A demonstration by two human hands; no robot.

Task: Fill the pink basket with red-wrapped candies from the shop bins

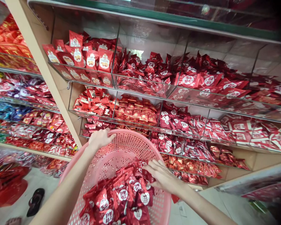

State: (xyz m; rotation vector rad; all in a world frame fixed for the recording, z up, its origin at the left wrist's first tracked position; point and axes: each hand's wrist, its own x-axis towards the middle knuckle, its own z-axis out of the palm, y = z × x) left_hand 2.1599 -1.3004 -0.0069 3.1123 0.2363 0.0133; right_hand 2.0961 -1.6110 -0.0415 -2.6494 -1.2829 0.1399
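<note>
A pink perforated basket (131,137) is tilted in front of me, its lower part filled with red packets (123,195) bearing white round labels. My left hand (100,138) is closed over the far left part of the basket's rim, thumb pointing right. Inside the right side of the basket, my right hand (160,175) rests at the upper edge of the packet pile, its fingers bent and apart, touching the packets. No packet is clearly gripped in it.
Shelves with clear fronts (142,89) hold many red packets ahead. Another shelf unit (30,153) with colourful packets stands at the left. On the floor at lower left are red plastic bags (8,187), a black slipper (36,201) and part of a foot (13,221).
</note>
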